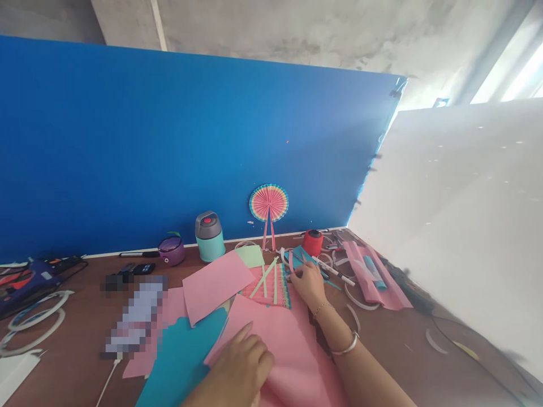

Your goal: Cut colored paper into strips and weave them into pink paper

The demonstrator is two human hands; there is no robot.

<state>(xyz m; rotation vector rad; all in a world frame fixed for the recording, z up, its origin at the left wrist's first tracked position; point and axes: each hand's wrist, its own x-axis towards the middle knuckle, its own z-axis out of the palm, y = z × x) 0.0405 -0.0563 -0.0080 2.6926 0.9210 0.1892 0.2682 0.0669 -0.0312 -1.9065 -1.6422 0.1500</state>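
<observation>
My left hand [244,362] rests on a large sheet of pink paper [284,339], its index finger stretched out and the others loosely bent. Farther off, my right hand [309,280] has its fingers bent inward beside a blue paper piece [302,254]; what is between the fingertips, if anything, is hidden. Just left of that hand lies a pleated pink piece with a striped edge [282,288], with pale green strips [275,285] across it. A smaller pink sheet [218,285] and a blue sheet [182,350] lie to the left.
A round folded paper fan [269,203] stands against the blue partition [169,141]. Along the back are a turquoise container [210,240], a purple pot [171,251] and a red cylinder [313,243]. A blurred phone [139,314] lies left; pink wrapping [377,277] and loose curled strips lie right.
</observation>
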